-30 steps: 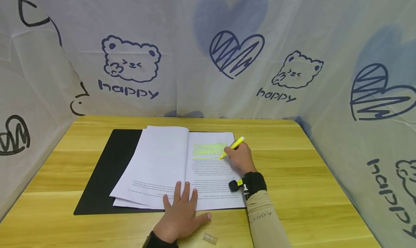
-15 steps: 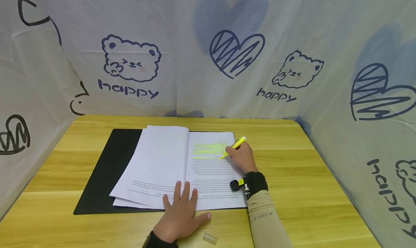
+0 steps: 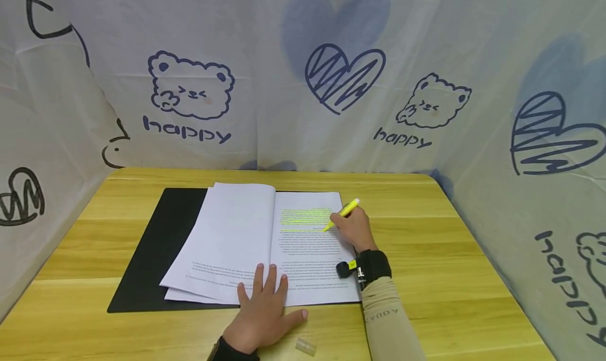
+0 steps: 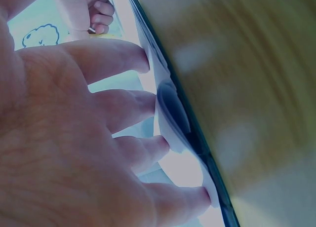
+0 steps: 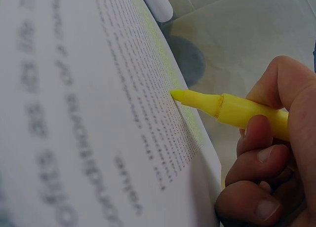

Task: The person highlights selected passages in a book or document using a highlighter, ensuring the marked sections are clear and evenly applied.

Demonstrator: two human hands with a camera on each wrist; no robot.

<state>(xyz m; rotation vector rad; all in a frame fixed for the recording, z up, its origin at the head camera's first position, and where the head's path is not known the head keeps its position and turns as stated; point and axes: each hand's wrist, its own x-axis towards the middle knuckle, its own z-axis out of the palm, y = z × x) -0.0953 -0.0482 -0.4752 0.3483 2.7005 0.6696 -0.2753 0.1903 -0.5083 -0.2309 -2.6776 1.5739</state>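
Observation:
My right hand (image 3: pixel 354 228) grips a yellow highlighter (image 5: pixel 247 112) with its tip down at a line of print on the right page (image 3: pixel 307 277). Yellow-marked lines (image 3: pixel 305 217) cover the upper part of that page. The left hand (image 3: pixel 264 311) lies with fingers spread and straight, fingertips pressing on the near edge of the opened sheets by the fold. In the left wrist view those fingertips (image 4: pixel 160 144) touch the paper, which bulges up between the sheets. The turned-over left page (image 3: pixel 232 234) is mostly blank. A translucent cap (image 3: pixel 305 347) lies near the left thumb.
Beneath the paper is a black mat or folder (image 3: pixel 142 277), showing on the left. The wooden table (image 3: pixel 435 277) extends to both sides. White cloth (image 3: pixel 265 98) with bear and heart drawings hangs behind and at the sides. A beige sleeve (image 3: pixel 390 319) covers the right forearm.
The right hand and highlighter have shifted slightly rightward along the line of print, the tip staying at the page. The left hand and the sheets have kept their place.

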